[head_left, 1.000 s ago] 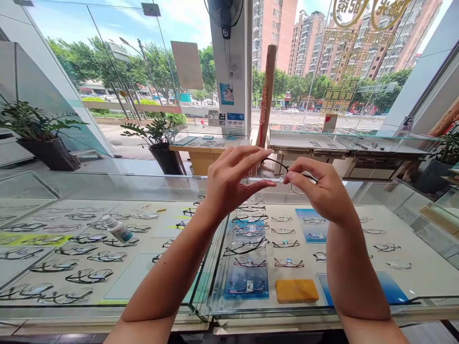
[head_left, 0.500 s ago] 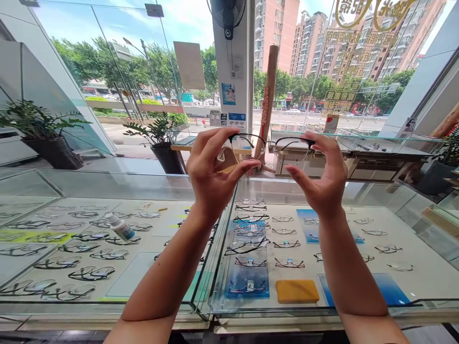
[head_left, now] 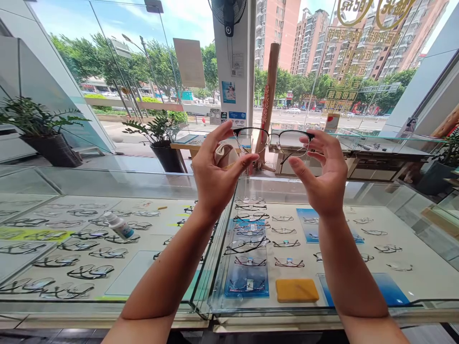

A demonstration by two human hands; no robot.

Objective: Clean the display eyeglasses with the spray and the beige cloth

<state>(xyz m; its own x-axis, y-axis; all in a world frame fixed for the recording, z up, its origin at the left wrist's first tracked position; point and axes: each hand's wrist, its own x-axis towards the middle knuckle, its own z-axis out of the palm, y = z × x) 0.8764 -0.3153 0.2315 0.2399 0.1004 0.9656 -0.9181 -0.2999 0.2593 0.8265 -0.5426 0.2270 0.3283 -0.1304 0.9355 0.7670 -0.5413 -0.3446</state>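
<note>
A pair of eyeglasses (head_left: 273, 134) with black upper rims and thin lower rims is held up at mid-height, over the far side of the glass counter. My left hand (head_left: 218, 167) has its index fingertip by the left end of the frame and its thumb near the lower rim. A beige cloth (head_left: 225, 155) is tucked in its palm, partly hidden by the fingers. At the opposite end, my right hand (head_left: 324, 177) grips the frame near the hinge, its thumb below the lens. One temple shows through the right lens.
Rows of eyeglasses (head_left: 91, 271) lie inside the glass display counter (head_left: 136, 184). A white spray bottle (head_left: 120, 225) and a yellow block (head_left: 297, 290) sit at the counter. Beyond stand a potted plant (head_left: 165, 143), a wooden post (head_left: 271, 71) and another display case (head_left: 380, 143).
The eyeglasses have risen a little and tilted, and a temple now shows below the right lens. My left hand has shifted slightly right; more of the cloth's pale bunched part shows.
</note>
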